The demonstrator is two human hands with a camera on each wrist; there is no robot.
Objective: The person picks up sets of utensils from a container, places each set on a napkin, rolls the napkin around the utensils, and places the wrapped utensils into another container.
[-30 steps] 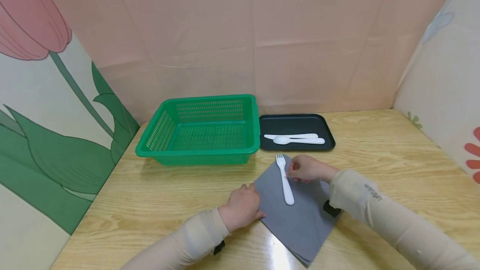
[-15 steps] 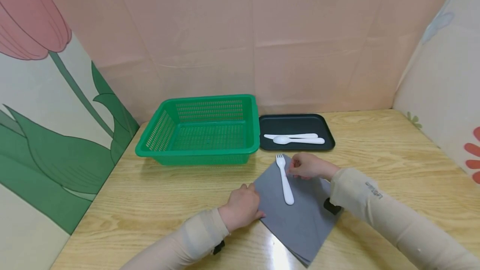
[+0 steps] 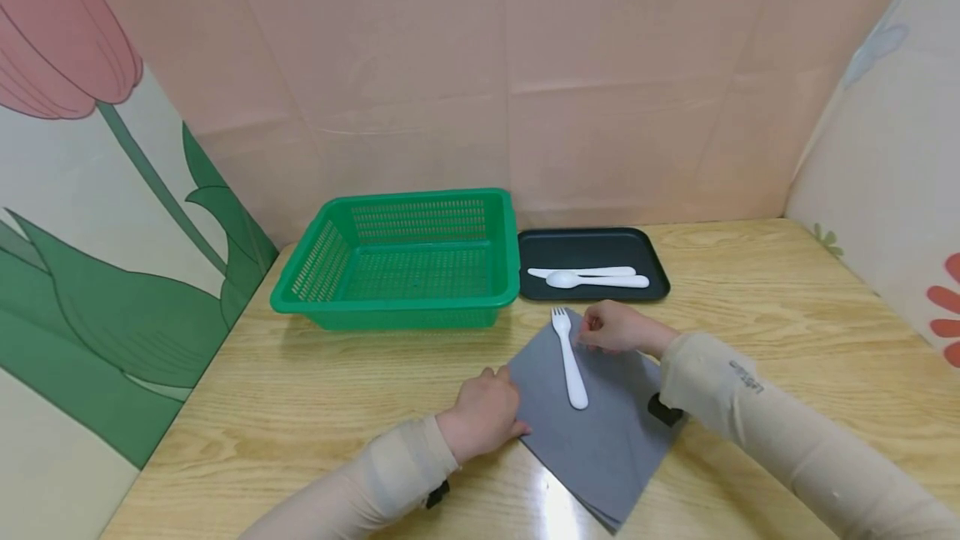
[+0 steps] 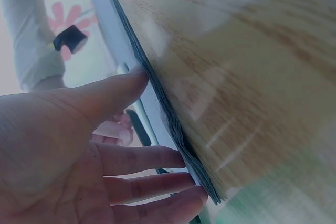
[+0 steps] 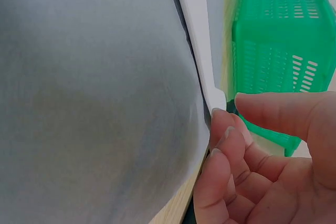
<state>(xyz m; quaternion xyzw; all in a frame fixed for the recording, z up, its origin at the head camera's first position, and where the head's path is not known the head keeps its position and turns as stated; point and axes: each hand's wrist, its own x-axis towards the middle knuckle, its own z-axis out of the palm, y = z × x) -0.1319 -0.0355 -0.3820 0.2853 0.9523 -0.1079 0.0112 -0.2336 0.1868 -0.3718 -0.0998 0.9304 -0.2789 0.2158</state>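
A grey folded napkin (image 3: 600,457) with several layers at its edge lies diagonally on the table. On its upper part rests a white plastic fork (image 3: 572,369), tines away from me. My left hand (image 3: 483,415) touches the napkin's left corner; in the left wrist view its thumb and nearly straight fingers lie along the layered edge. Just right of the fork, my right hand (image 3: 618,329) is over the napkin's far part with loosely curled fingers. The right wrist view shows a gap between thumb (image 5: 273,111) and fingertips, nothing held, with the fork's head partly behind them.
A green perforated basket (image 3: 408,305) stands at the back left. Beside it lies a black tray (image 3: 577,247) bearing a white knife (image 3: 618,271) and a white spoon (image 3: 600,281). The wooden table (image 3: 315,390) meets a pink sheet (image 3: 637,107) behind.
My right hand has shifted slightly away from me, toward the tray. The left hand, fork and napkin have stayed where they were.
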